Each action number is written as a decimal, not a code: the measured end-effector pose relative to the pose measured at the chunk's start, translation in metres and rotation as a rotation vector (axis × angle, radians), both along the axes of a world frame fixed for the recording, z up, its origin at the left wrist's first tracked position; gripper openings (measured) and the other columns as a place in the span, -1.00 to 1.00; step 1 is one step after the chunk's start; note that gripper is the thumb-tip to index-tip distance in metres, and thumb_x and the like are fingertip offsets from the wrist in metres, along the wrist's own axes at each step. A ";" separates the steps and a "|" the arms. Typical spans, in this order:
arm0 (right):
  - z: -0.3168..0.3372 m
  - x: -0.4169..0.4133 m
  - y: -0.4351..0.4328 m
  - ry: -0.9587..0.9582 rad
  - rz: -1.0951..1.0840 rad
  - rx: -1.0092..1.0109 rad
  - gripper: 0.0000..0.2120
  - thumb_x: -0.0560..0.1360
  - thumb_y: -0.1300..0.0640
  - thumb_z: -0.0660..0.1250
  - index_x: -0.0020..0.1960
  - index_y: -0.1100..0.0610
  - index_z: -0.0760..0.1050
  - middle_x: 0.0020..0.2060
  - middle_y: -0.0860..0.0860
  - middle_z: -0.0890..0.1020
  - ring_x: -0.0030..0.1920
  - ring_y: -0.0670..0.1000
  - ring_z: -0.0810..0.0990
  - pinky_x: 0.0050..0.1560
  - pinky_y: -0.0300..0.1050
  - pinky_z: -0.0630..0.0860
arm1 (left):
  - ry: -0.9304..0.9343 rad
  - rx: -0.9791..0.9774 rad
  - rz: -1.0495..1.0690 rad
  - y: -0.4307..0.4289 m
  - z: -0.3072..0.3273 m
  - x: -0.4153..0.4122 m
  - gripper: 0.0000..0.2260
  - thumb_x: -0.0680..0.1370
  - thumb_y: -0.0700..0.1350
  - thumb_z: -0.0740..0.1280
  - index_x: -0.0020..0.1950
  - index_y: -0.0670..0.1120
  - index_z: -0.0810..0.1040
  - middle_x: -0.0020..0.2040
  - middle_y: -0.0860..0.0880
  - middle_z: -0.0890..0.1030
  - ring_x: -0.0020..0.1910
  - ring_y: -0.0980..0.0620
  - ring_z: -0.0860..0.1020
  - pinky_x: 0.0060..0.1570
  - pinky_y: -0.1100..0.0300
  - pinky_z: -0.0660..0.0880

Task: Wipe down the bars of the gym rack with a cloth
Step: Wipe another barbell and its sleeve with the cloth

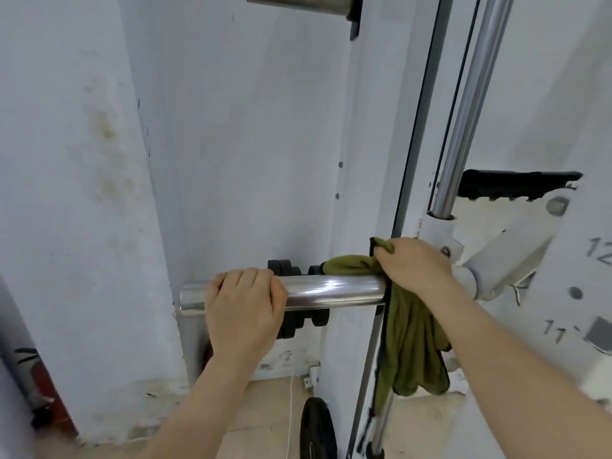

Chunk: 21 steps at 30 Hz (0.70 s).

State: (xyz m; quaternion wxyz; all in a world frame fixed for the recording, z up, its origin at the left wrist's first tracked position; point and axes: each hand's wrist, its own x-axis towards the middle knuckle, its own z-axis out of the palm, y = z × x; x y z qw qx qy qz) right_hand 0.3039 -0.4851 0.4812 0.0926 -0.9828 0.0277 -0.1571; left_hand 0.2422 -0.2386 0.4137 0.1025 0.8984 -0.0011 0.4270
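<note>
While the left hand (245, 309) lies over the short horizontal polished chrome bar (331, 291) near its nine o'clock end, its fingers curled over the top and closed round the tube, the right hand (414, 265) bunches a soft olive-green cloth (410, 352) at the bar's three o'clock end. There the bar meets the white painted upright of the gym rack (371, 127). The right fingers are curled and pinch a fold of the fabric against the joint. The thumb is hidden, so how tightly it closes cannot be told. Most of the cloth hangs in loose folds toward six o'clock below that hand.

The cloth looks light and limp, so it should mould readily to the round tube. It would probably work best gathered in the palm and wrapped partway round the bar, not held by one corner. The hanging tail could catch on the small black weight plates (291, 326) just behind the bar. The bar itself appears rigid, smooth and slippery, with bright reflections along it, so a bare hand may slide and leave marks. A long slanted chrome rod (470, 104) rises toward one o'clock, and a black weight plate (316, 429) stands on the floor at six o'clock.
</note>
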 end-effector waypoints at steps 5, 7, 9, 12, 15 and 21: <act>0.018 0.019 0.024 0.267 -0.023 -0.169 -0.71 0.57 -0.06 0.07 -0.11 0.09 0.47 -0.14 0.00 0.56 -0.15 0.04 0.52 -0.18 -0.09 0.40 | -0.086 -0.020 -0.093 0.002 -0.024 -0.014 -0.70 0.59 -0.07 0.21 0.25 -0.10 0.59 0.19 -0.03 0.62 0.25 -0.05 0.52 0.37 -0.05 0.30; 0.009 0.009 0.042 0.185 0.074 -0.109 -0.63 0.59 -0.10 0.04 -0.17 0.09 0.46 -0.22 -0.01 0.56 -0.21 0.03 0.54 -0.18 -0.09 0.44 | -0.071 -0.016 -0.069 -0.001 -0.008 -0.014 -0.75 0.59 -0.05 0.19 0.05 -0.08 0.65 -0.02 -0.01 0.67 0.03 -0.05 0.60 0.19 0.02 0.42; -0.008 -0.011 0.053 0.022 0.183 0.028 -0.58 0.61 -0.15 0.01 -0.22 0.07 0.45 -0.30 -0.04 0.57 -0.28 -0.01 0.54 -0.14 -0.08 0.49 | 0.135 0.021 -0.004 -0.001 0.021 -0.006 -0.68 0.62 0.01 0.10 -0.18 -0.04 0.57 -0.32 0.04 0.56 -0.30 -0.02 0.53 -0.20 0.10 0.41; -0.039 -0.042 0.049 -0.376 0.339 0.022 -0.71 0.61 -0.12 0.08 -0.11 -0.02 0.49 -0.23 -0.14 0.59 -0.20 -0.07 0.53 0.12 -0.07 0.43 | 0.409 0.192 0.115 0.001 0.045 0.011 -0.65 0.61 0.06 -0.02 -0.14 -0.03 0.48 -0.40 0.03 0.36 -0.47 0.02 0.30 -0.44 0.18 0.18; -0.043 -0.048 0.034 -0.481 0.342 -0.092 -0.73 0.60 -0.08 0.10 -0.15 -0.01 0.48 -0.28 -0.10 0.56 -0.26 -0.06 0.46 0.14 0.00 0.44 | 0.376 0.236 0.090 0.001 0.036 0.007 -0.67 0.60 0.03 -0.02 -0.19 -0.02 0.46 -0.43 0.05 0.33 -0.47 -0.01 0.30 -0.33 0.16 0.24; 0.009 0.004 0.006 0.184 -0.076 -0.042 -0.61 0.58 -0.11 0.01 -0.01 0.14 0.49 -0.01 0.07 0.59 -0.13 0.07 0.50 -0.06 -0.07 0.46 | 0.043 -0.009 -0.147 0.007 -0.014 -0.019 -0.67 0.59 -0.04 0.13 0.25 -0.06 0.58 0.17 0.01 0.62 0.21 -0.01 0.51 0.35 0.03 0.28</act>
